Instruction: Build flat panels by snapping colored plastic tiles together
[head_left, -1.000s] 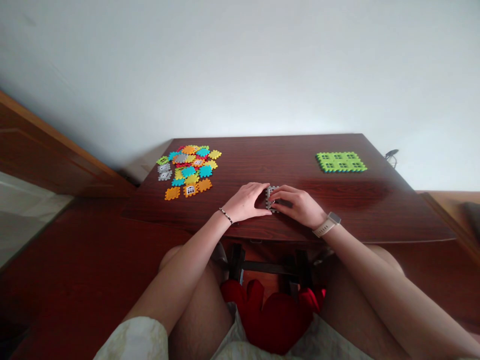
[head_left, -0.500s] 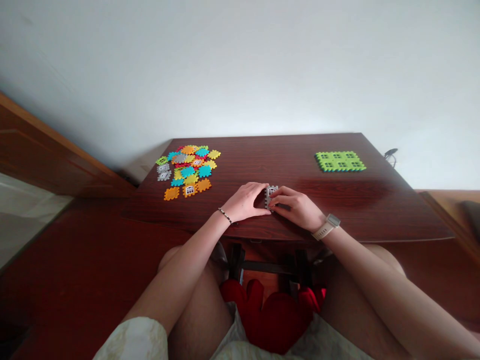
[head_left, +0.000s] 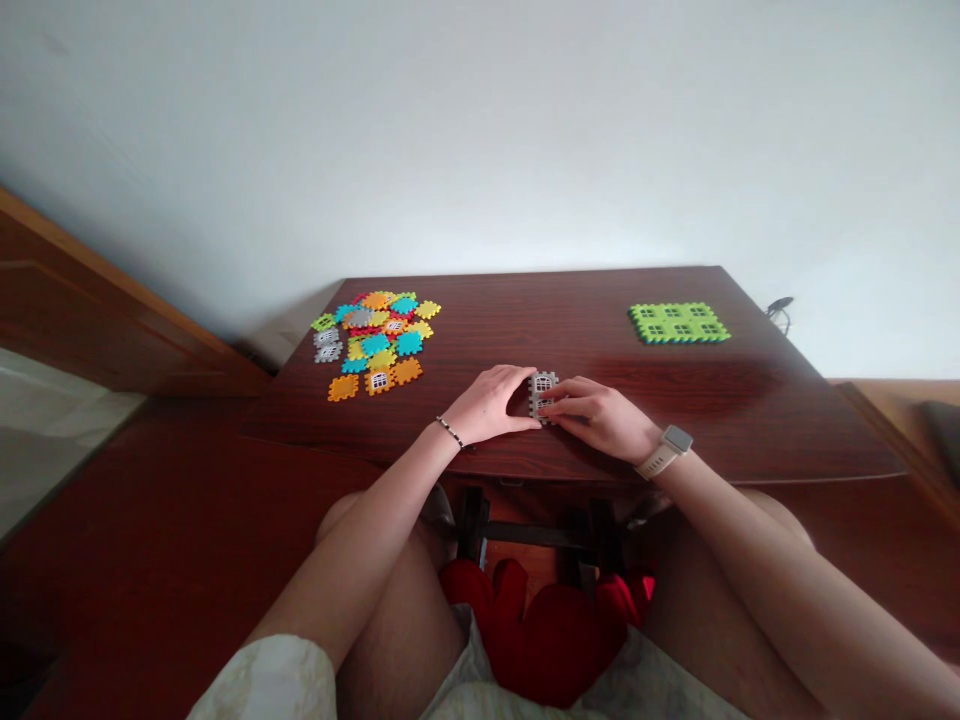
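Both my hands meet near the front edge of a dark wooden table (head_left: 570, 320). Between them lies a small grey interlocking tile piece (head_left: 542, 388) with window cut-outs. My left hand (head_left: 491, 403) curls against its left side, fingers bent over it. My right hand (head_left: 604, 417) presses on it from the right, fingers closed over its lower part. Most of the grey piece is hidden under the fingers. A bead bracelet sits on my left wrist, a pale watch (head_left: 666, 451) on my right.
A loose pile of coloured tiles (head_left: 375, 340) (orange, yellow, blue, red, grey, green) lies at the table's back left. A flat green tile panel (head_left: 679, 323) rests at the back right. A white wall stands behind. Red cushion (head_left: 547, 630) between my knees below.
My right wrist has shifted slightly to the right and its fingers have slid a little along the grey piece. My left hand has stayed in place.
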